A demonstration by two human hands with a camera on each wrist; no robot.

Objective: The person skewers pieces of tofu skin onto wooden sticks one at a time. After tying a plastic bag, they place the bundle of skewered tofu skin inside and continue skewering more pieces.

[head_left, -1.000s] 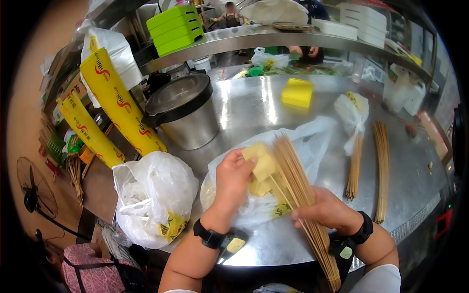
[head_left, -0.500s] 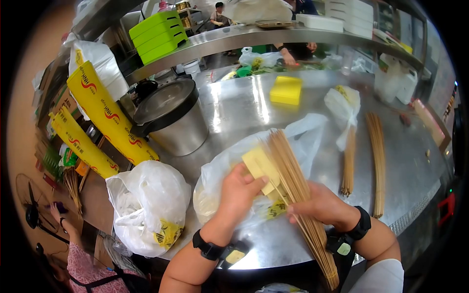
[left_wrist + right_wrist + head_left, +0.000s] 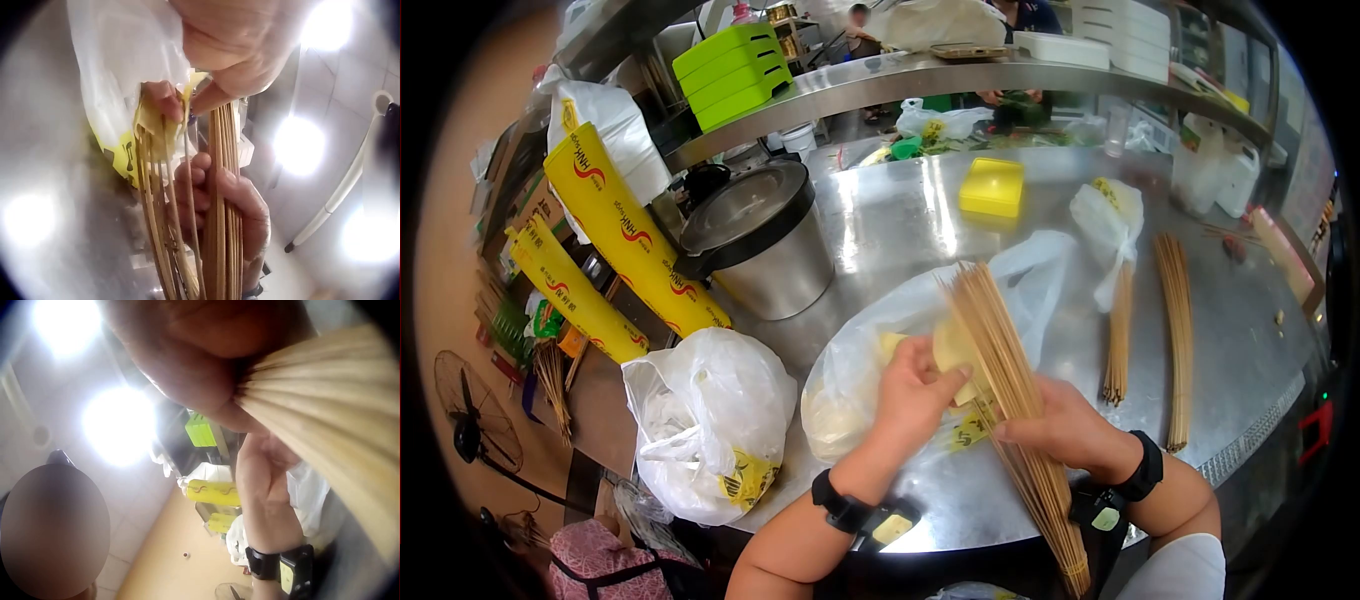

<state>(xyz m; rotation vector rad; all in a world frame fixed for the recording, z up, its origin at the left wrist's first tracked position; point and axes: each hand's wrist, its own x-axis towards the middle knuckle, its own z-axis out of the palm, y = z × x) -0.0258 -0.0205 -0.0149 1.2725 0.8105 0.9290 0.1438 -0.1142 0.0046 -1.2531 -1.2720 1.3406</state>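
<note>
The left hand (image 3: 915, 390) has drawn the yellow tofu sheet (image 3: 953, 350) down from its raised spread a moment ago and now pinches it, folded, against the skewer bundle (image 3: 1000, 370), which the right hand (image 3: 1055, 425) grips above the plastic bag (image 3: 870, 350); threading seems underway.

Bright overhead light falls on the steel tabletop (image 3: 920, 215), which throws back white glare streaks near its far edge. The head view bends strongly toward its black, rounded corners. Both wrist views are soft and blown out by round ceiling lamps (image 3: 299, 145), with close skin out of focus.
</note>
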